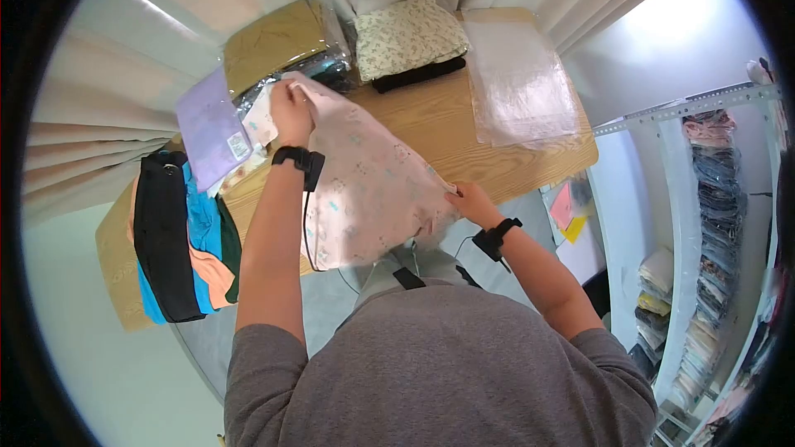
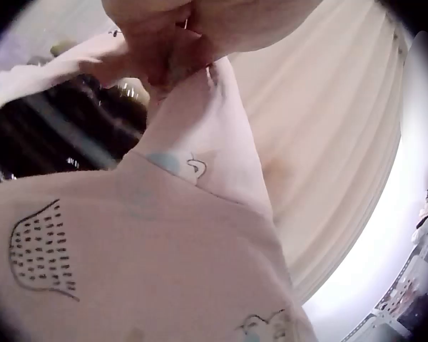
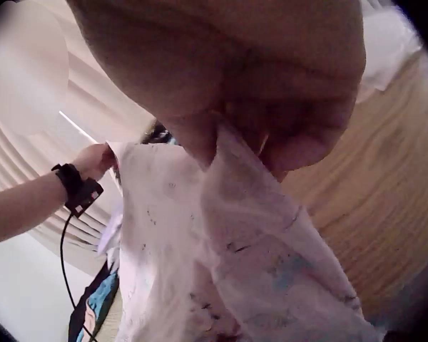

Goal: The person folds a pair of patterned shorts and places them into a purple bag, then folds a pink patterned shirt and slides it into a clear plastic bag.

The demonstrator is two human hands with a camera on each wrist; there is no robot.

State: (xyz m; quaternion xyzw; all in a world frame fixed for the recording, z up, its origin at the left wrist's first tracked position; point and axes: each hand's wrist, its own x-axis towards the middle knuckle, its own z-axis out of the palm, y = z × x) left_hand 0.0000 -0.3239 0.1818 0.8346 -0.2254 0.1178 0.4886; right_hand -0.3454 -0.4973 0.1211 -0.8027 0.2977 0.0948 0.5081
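A pale pink printed cloth (image 1: 364,182) is stretched between both hands over the table's near edge. The left hand (image 1: 292,116) pinches its upper corner near the packages at the back. Lower and to the right, the right hand (image 1: 475,203) grips another edge at the side. In the left wrist view the cloth (image 2: 164,249) hangs in folds from the fingers of the left hand (image 2: 192,35). The right wrist view has the cloth (image 3: 164,221) bunched between thumb and fingers of the right hand (image 3: 250,92).
On the wooden table (image 1: 414,120) lie a lilac package (image 1: 207,128), an olive package (image 1: 277,45), a folded floral garment (image 1: 410,37) and clear plastic bags (image 1: 526,79). Black, blue and peach clothes (image 1: 170,236) lie at the left. Shelves of folded clothes (image 1: 716,215) stand right.
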